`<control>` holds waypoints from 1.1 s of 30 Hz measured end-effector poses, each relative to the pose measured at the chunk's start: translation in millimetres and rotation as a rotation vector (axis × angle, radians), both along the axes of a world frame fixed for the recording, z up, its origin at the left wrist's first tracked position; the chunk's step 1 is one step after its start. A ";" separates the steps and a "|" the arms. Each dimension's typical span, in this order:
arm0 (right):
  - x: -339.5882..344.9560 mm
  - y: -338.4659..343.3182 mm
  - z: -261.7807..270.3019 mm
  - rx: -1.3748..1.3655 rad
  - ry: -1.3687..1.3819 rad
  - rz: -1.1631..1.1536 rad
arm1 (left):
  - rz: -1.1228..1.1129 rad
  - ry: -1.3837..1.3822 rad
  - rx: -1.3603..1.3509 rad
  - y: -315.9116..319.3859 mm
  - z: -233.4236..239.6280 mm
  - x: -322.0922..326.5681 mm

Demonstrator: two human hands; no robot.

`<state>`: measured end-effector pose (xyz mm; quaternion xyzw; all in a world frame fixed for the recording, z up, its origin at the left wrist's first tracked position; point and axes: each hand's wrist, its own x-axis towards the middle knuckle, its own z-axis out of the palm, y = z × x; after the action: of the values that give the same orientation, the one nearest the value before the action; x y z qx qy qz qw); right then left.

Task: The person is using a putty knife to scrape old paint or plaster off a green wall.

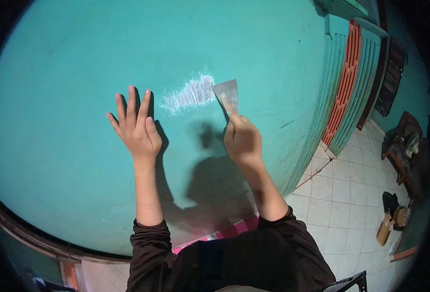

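Note:
In front of me is a teal painted wall [90,54] with a scraped, whitish patch [194,94] of short vertical strokes. My right hand [244,137] grips a putty knife [229,91] with a wide flat metal blade. The blade is just right of the patch, one corner close to its right edge; whether it touches the wall I cannot tell. Most of the handle is hidden in my fist. Left of the patch, my left hand [138,127] lies against the wall with fingers spread, holding nothing. Shadows of my arms and head fall on the wall.
Right of the wall are ribbed teal mouldings with an orange slotted strip [342,87]. White floor tiles [331,208] lie beyond. A dark wooden piece of furniture [404,146] and cardboard [384,230] are at far right. Pink material [236,230] shows at the wall's foot.

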<state>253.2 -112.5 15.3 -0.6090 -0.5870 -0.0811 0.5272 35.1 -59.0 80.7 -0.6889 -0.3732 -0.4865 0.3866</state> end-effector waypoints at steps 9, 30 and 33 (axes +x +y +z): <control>-5.1 -37.8 -20.9 -0.033 0.181 0.160 | 0.122 -0.001 0.022 -6.8 5.4 7.4; 37.8 10.9 -12.3 0.196 0.292 0.436 | 0.132 -0.040 0.043 34.9 14.6 14.4; 39.0 12.0 -8.7 0.157 0.405 0.467 | 0.140 -0.030 0.043 39.3 11.6 18.4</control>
<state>292.2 -100.5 6.6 -0.4191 -0.5858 0.1200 0.6832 53.5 -19.7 92.4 -0.6452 -0.4157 -0.4764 0.4290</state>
